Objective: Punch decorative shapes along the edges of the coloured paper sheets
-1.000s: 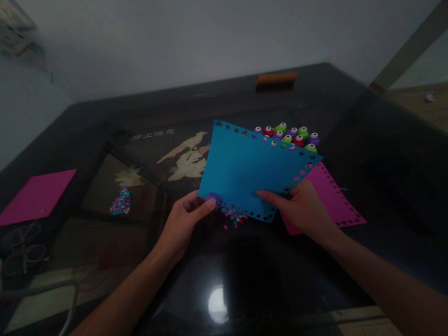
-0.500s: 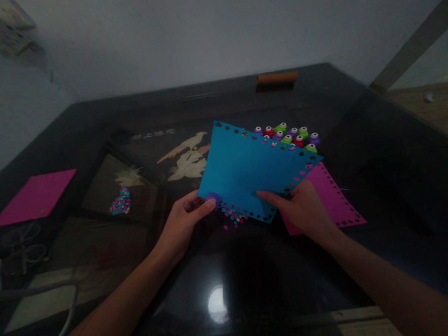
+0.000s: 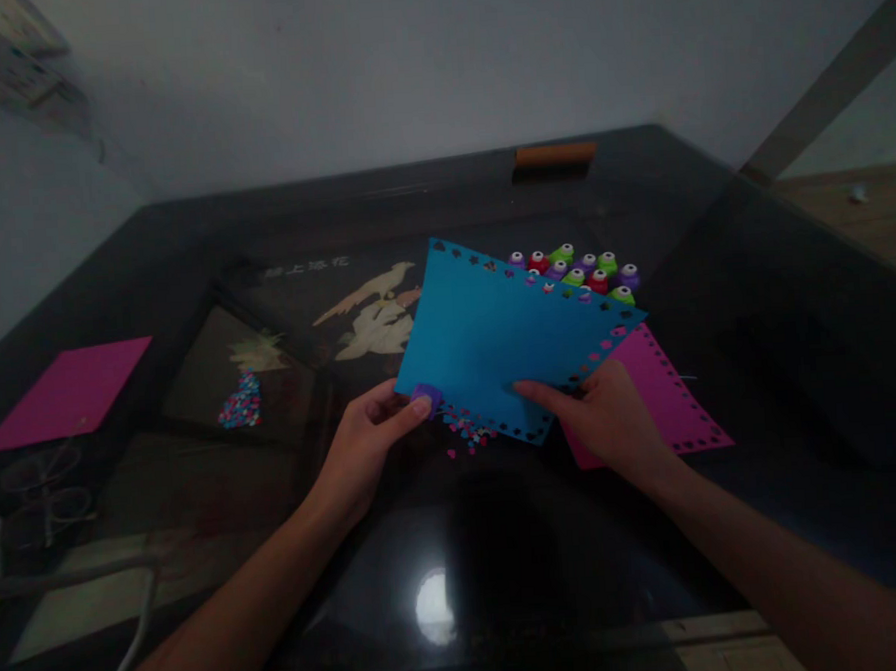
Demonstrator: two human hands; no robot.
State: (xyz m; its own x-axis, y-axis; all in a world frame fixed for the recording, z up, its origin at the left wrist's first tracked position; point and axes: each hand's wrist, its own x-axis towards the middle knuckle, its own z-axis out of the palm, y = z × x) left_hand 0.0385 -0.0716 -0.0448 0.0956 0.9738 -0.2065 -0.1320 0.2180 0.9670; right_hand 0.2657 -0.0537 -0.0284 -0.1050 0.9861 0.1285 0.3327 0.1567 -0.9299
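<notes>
our left hand (image 3: 378, 429) clamps the purple punch (image 3: 425, 400) on the blue sheet (image 3: 512, 337)'s near-left corner; our right hand (image 3: 598, 413) pinches its near-right edge (above the table (image 3: 399, 538)'s middle, overlapping a pink sheet (image 3: 665, 394)).

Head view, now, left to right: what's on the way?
Pink sheet → confetti heap → left hand → purple punch → loose confetti → right hand → hole-edged pink sheet.
</notes>
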